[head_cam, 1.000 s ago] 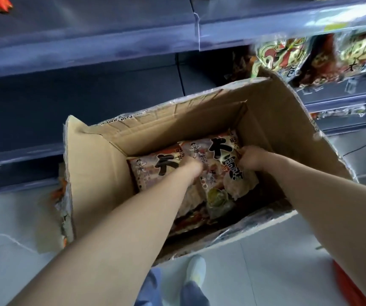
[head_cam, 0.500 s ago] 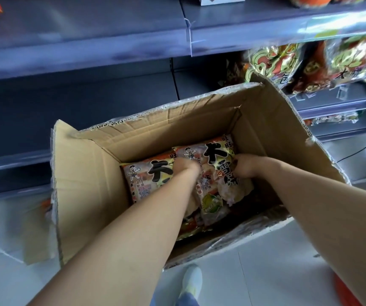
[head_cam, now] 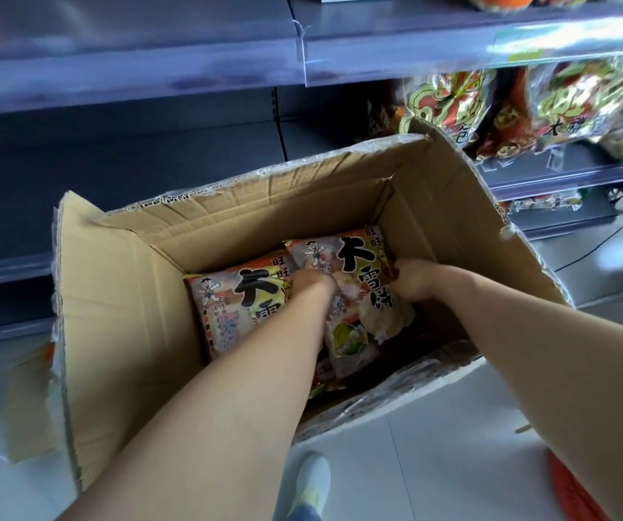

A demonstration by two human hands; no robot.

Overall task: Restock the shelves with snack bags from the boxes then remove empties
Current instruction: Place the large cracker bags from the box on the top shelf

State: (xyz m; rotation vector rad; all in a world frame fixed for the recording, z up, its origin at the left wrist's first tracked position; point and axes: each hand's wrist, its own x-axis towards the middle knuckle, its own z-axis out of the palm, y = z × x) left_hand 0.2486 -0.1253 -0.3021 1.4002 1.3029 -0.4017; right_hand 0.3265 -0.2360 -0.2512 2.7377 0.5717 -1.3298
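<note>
Now clasping one bag, low in the box.
Pinching, with left hand (head_cam: 312, 285) and right hand (head_cam: 413, 282), the opposite long edges of an orange-and-clear plastic snack bag (head_cam: 362, 265) lying face up in the open brown cardboard box (head_cam: 122, 314). Straight ahead and below, equally near both hands (twin bag (head_cam: 227, 306) just left). Long axis pointing away from the body, header toward the grey metal shelves (head_cam: 152, 69).

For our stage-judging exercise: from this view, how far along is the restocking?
Done: stocked bags stand on the right shelf. In hand: the left hand and right hand grip the top snack bag inside the cardboard box. Left: at least a second bag lies boxed, the dark shelf behind the box shows no bags, and the box itself awaits removal.
</note>
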